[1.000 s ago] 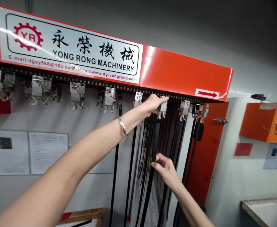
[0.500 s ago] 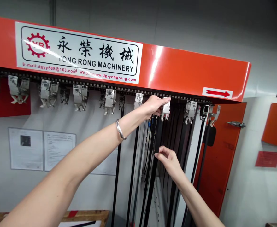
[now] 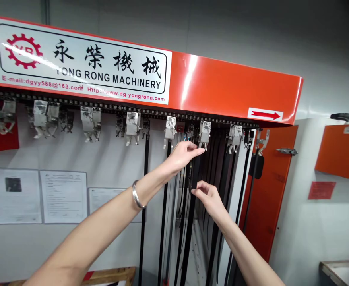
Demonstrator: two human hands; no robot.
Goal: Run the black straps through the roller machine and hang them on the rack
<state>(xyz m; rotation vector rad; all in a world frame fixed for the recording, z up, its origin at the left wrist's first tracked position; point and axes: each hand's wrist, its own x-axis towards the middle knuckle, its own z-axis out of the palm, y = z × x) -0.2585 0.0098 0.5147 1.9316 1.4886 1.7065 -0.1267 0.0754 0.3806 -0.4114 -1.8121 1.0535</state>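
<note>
A metal clip [image 3: 205, 132] hangs from the chain under the orange beam, with a long black strap [image 3: 187, 234] running down below it. My left hand [image 3: 183, 157], with a silver bangle at the wrist, is just below and left of this clip. Its thumb is stretched toward the clip's lower jaws, and the fingers are slightly apart from it. Lower down, my right hand [image 3: 209, 198] pinches the edge of the black strap between thumb and forefinger. The strap's top end is partly hidden behind my left hand.
Several more metal clips [image 3: 132, 127] hang along the chain, some bearing black straps. The orange beam [image 3: 219, 87] carries a white sign and a red arrow pointing right. An orange door [image 3: 278, 190] stands at right; papers [image 3: 63, 196] are on the wall at left.
My left hand has come off the clip and moved down below it. My right hand stays at the strap. The view has shifted slightly right.
</note>
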